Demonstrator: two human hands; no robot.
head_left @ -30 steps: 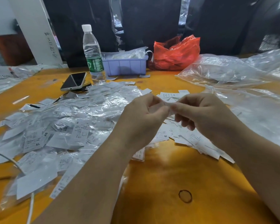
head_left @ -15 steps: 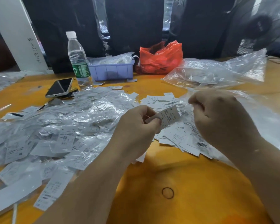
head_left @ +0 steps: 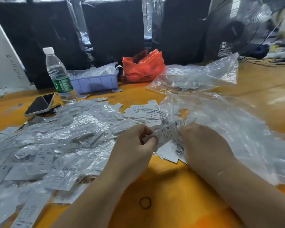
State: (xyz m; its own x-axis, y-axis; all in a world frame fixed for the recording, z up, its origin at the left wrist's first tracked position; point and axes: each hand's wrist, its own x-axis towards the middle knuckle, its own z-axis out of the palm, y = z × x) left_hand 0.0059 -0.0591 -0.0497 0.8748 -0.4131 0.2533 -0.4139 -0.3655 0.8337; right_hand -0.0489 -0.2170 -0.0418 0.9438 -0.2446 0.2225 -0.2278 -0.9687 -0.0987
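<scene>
On the orange table, the left hand pinches a white printed label between thumb and forefinger, held just above the loose label pile. The right hand sits just beside it, knuckles up and fingers hidden, so its grip cannot be told. It is probably best to pinch only the label's edge, keeping the print flat and clear of the big clear bag behind.

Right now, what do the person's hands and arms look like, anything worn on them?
Nothing worn shows. The left hand and right hand are bare: no gloves, rings, watch or bracelet. No sleeve reaches into view on either side.
</scene>
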